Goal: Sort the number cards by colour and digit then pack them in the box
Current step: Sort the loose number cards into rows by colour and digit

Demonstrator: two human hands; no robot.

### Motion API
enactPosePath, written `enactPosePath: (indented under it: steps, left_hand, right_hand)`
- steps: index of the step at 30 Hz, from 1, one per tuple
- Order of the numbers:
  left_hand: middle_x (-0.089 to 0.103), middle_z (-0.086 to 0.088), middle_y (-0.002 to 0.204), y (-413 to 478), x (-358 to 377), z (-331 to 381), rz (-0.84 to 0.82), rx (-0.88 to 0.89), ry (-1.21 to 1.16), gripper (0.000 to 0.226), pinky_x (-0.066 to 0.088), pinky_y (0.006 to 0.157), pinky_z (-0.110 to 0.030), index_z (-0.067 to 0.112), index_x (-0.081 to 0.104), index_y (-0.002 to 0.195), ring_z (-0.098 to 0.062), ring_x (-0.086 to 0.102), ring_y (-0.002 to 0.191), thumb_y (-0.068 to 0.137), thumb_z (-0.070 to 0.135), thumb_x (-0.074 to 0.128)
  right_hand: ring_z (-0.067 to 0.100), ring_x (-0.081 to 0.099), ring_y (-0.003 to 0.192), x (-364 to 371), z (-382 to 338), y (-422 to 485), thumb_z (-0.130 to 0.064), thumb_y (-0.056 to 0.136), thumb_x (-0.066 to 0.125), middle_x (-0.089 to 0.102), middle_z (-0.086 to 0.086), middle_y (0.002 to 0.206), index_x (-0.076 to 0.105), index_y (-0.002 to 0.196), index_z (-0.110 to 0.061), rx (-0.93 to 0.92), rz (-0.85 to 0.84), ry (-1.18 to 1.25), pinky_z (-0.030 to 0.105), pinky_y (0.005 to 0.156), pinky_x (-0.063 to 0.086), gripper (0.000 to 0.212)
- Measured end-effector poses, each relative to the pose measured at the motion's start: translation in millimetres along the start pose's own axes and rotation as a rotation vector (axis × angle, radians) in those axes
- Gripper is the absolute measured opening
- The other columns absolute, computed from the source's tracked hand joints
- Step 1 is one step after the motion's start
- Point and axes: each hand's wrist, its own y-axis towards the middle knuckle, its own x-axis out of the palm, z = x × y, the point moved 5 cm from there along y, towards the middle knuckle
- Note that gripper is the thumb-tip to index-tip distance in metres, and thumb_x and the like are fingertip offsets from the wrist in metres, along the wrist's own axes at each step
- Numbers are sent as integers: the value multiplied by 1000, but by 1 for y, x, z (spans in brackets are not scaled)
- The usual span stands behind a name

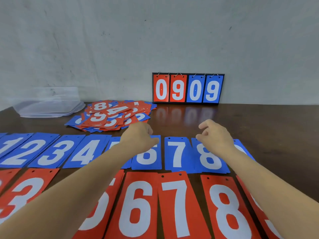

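While the left hand hangs loosely curled and empty over the top edge of the blue 6 pile, and the right hand, fingers slightly apart and holding nothing, over the blue 8 pile, the unsorted heap lies ahead and leftward, nearer the left hand. Forearms hide the blue 5 and 9; the clear box sits far left.

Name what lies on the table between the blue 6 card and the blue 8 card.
The blue 7 card, flat in the blue row, as the head view shows.
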Motion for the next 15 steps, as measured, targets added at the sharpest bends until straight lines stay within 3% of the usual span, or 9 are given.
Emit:
enactPosePath:
  steps: [3,8,12,15]
  left_hand:
    - [69,0,105,0,-14,-19,18,23,11,42,56,85,-36,14,64,120,-16,65,94,85,38,70]
    - [65,2,84,2,-40,-64,9,27,-20,37,56,80,-35,13,64,115,-17,65,85,85,35,70]
    - [65,3,88,11,-68,-118,9,17,-11,35,55,79,-35,15,66,110,-18,64,87,83,36,71]
    - [67,2,94,20,-91,-163,-6,-11,2,31,53,78,-32,15,67,105,-17,63,89,83,36,71]
  right_hand:
    - [16,62,84,9,-29,-2,-29,91,63,62,-9,91,55,115,-23,-24,-43,15,34,75,53,26]
    - [16,61,96,31,-80,-3,-30,91,64,64,-6,106,59,113,-23,-13,-85,1,39,86,54,24]
    - [17,62,97,57,-124,3,-31,89,65,64,-2,111,62,109,-20,0,-118,-2,39,87,53,23]
    - [28,64,99,76,-156,7,-28,89,65,68,13,110,66,107,-4,34,-115,8,45,88,53,30]
